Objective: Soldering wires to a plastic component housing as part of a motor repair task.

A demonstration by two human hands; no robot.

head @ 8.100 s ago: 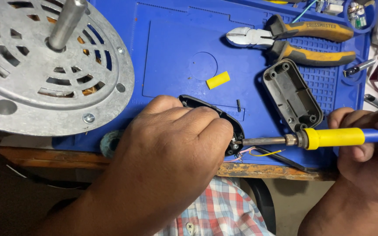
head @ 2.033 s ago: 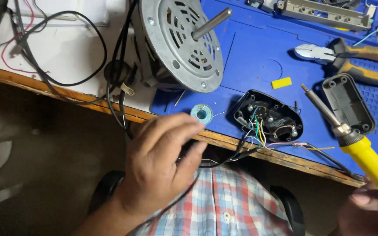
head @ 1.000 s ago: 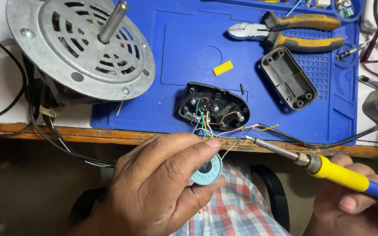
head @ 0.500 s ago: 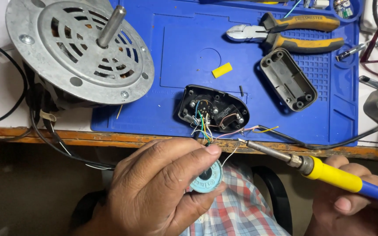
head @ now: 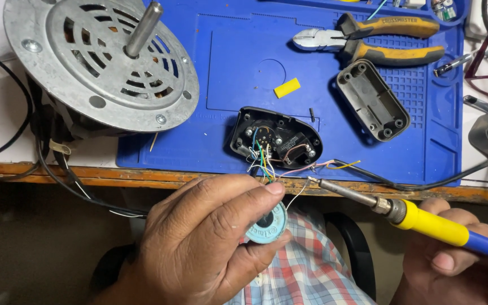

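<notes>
**Solder spool and iron at the bench edge**

Blue mat (head: 244, 68) ends at wooden bench edge (head: 142, 176); open room below. Fan motor (head: 100, 62) top left, cutters (head: 368, 36) and grey cover (head: 373, 99) top right. Open black housing (head: 276, 138) w/ loose wires overhangs edge. Left hand (head: 210, 243) pinches solder spool (head: 266, 222) just below wires. Right hand (head: 458, 265) clamped on soldering iron (head: 402, 213), tip near wires.

Motor end plate (head: 103, 68), upper left: dull grey cast metal, smooth steel shaft. Mat (head: 244, 68): matt blue rubbery sheet. Open housing (head: 276, 138) and loose cover (head: 373, 100), centre and right: black and grey matt plastic. Soldering iron (head: 408, 212), lower right: glossy yellow-blue plastic handle, tarnished metal tip. Bench edge (head: 86, 174): worn, rough wood.
</notes>
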